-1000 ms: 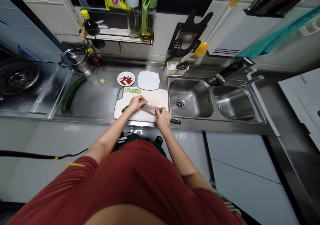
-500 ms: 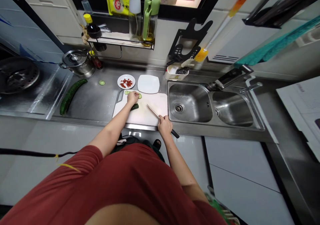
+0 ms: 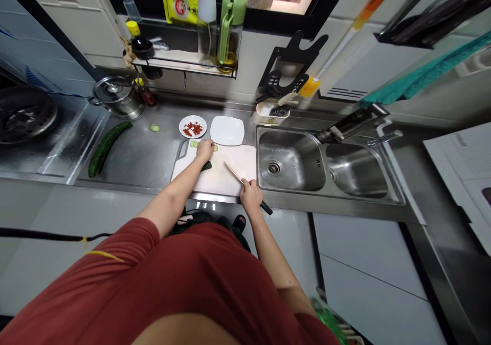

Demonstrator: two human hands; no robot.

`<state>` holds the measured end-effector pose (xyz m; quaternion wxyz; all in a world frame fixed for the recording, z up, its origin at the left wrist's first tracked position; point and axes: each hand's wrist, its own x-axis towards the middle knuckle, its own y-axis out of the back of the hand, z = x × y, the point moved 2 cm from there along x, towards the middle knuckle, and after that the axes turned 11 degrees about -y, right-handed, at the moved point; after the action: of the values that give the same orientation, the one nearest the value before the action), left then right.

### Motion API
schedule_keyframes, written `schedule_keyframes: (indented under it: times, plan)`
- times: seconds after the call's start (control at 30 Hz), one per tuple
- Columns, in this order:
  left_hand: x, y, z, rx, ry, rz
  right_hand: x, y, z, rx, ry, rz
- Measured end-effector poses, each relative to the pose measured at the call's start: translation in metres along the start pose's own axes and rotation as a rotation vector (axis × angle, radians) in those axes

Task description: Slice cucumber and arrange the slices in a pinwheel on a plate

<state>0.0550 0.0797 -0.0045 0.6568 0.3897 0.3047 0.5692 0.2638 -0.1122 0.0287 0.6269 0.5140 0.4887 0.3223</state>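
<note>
My left hand (image 3: 205,151) is over the upper part of the white cutting board (image 3: 238,171), fingers drawn together at some cucumber slices (image 3: 194,144). Another slice (image 3: 215,148) shows just right of its fingertips. A dark green cucumber piece (image 3: 206,166) lies on the board below that hand. My right hand (image 3: 251,193) is closed round the knife (image 3: 233,172) at the board's lower right, its blade pointing up and left over the board. Behind the board stand a white plate of chopped red pieces (image 3: 192,127) and a bare white plate (image 3: 227,130).
A whole cucumber (image 3: 109,148) and a cucumber end (image 3: 154,128) lie on the counter at left, near a lidded pot (image 3: 117,97). A double sink (image 3: 291,159) adjoins the board on the right. Above hangs a shelf (image 3: 184,61) with bottles.
My left hand has shifted slightly, its fingers now nearer the slice at the right and covering more of it. The knife stays in my right hand, nearly unmoved.
</note>
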Motion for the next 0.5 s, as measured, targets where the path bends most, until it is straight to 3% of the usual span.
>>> schedule_keyframes:
  times: [0.27,0.4,0.5]
  plan:
    - [-0.013,0.011,-0.003,-0.047,0.075,0.084,0.0,-0.001,-0.002,0.0,0.007,-0.006]
    - [-0.043,0.022,-0.007,-0.102,0.101,0.16,0.003,-0.002,0.0,0.008,0.008,-0.008]
    - [-0.072,0.03,-0.008,-0.096,0.096,0.135,0.007,-0.001,0.0,0.01,0.001,-0.018]
